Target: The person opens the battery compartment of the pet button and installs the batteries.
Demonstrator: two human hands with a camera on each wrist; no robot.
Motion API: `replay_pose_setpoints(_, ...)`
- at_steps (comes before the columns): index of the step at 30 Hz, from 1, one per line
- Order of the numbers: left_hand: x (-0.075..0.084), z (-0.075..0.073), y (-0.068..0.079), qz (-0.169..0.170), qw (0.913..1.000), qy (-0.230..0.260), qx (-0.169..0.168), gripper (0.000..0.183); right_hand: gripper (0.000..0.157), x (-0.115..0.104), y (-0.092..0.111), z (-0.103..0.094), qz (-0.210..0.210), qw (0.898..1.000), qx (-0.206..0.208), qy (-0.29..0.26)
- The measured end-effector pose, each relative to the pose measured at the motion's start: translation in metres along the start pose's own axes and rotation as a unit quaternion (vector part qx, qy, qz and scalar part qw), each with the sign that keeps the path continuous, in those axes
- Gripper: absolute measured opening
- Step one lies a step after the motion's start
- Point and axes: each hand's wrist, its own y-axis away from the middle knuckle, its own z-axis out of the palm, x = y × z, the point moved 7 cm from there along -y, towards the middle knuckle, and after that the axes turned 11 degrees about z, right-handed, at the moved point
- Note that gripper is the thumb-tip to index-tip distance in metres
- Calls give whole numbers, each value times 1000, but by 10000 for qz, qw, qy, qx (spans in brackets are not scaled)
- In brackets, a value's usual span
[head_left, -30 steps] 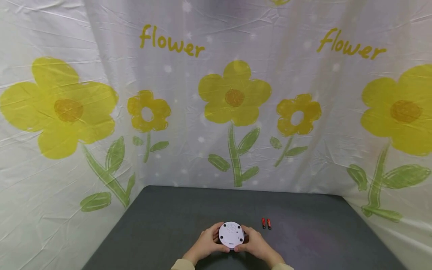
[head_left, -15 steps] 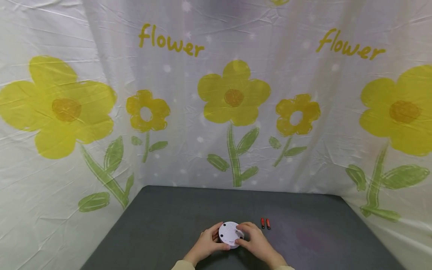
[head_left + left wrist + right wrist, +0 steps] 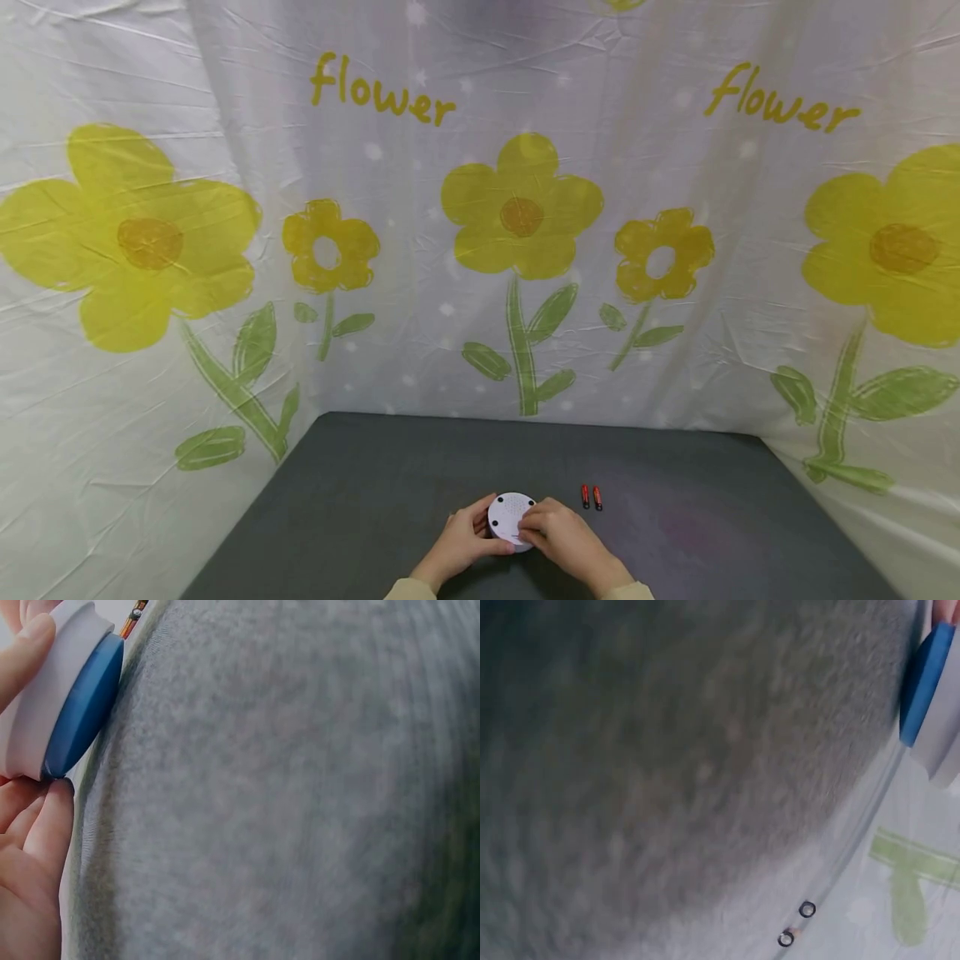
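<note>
**Your left hand (image 3: 468,537) clasps the round gadget (image 3: 507,510) while your right hand (image 3: 566,537) bunches over its face**

From the head camera, the gadget sits between your hands, over the dark table (image 3: 382,492), its white face and small dark feet (image 3: 495,523) turned up. Your left thumb and fingers clasp its side. Your right fingertips gather on the part of the face nearest that hand; you cannot tell whether they pinch anything. Two red batteries (image 3: 586,497) lie side by side just beyond your right hand; if you swing that hand outward, your knuckles could set them rolling.

From the left wrist camera, your left thumb lies along the white side and your fingertips meet the opposite edge, near the blue base (image 3: 90,697). A hard push from your right fingers could twist or tip the gadget, since your firm hold is on one side only.

From the right wrist camera, you get just the gadget's edge and a sliver of finger (image 3: 943,610), too little to judge your right hand's hold. If your fingertips slip, a shallow purchase on that smooth face would be the likely cause.
</note>
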Motion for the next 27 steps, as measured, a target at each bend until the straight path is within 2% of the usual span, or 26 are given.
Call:
replay_pose_setpoints(11, 8, 1, 1, 195, 9997, -105, -59, 85, 5, -2, -5, 1, -134, 9986, -333, 388)
replay_pose_setpoints(16, 7, 2, 0, 222, 9997, -62, -59, 85, 6, -4, -8, 2, -185, 9971, -469, 572)
replay_pose_setpoints(22, 4, 1, -4, 156, 9999, -9, 26, 84, 12, -9, -12, 3, -523, 9947, -239, 852)
replay_pose_setpoints(27, 8, 2, -3, 94, 9999, -124, 53, 82, 18, -10, -12, 4, -739, 9932, -91, 894)
